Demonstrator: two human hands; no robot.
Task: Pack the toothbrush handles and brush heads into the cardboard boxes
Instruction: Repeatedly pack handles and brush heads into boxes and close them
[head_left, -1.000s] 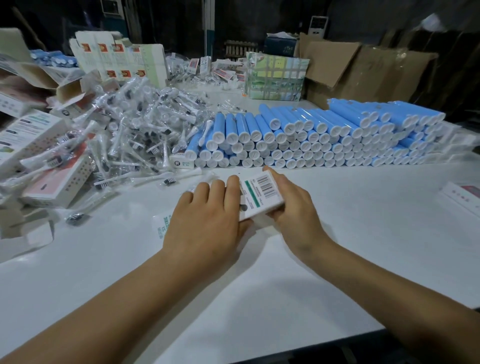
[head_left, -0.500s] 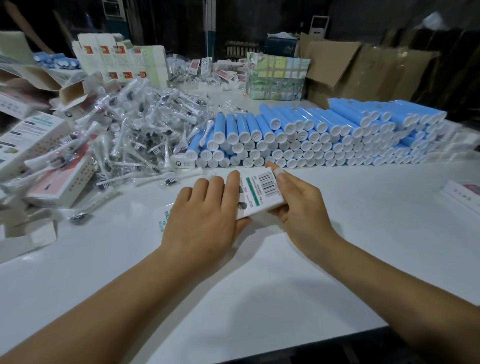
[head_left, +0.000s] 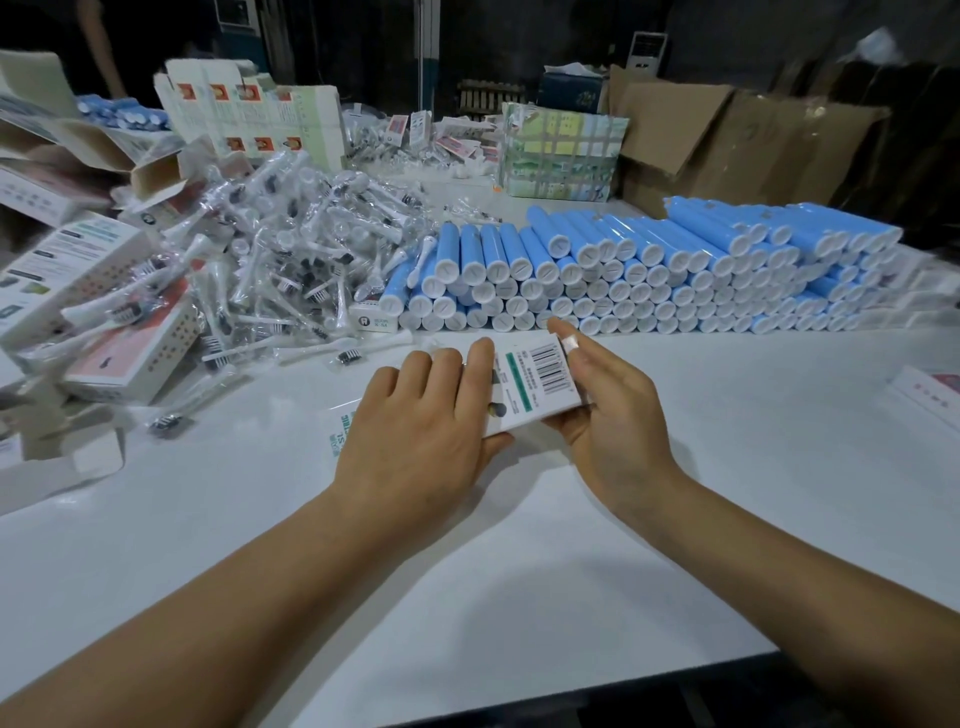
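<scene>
A white cardboard box with a barcode and a green stripe lies between both hands at the middle of the white table. My left hand lies over its left half, fingers on top and thumb at the near edge. My right hand grips its right end, a plaster on one finger. Behind the box, blue toothbrush handles are stacked in rows with white caps facing me. Bagged white brush heads are heaped at the left.
Printed cartons lie at the left edge, flat folded cartons stand at the back left. A wrapped bundle and brown cardboard are at the back. Another white box lies at the right edge.
Both hands stay on the box, which has shifted and tilted only slightly. My right fingers reach a little further along its far end.
</scene>
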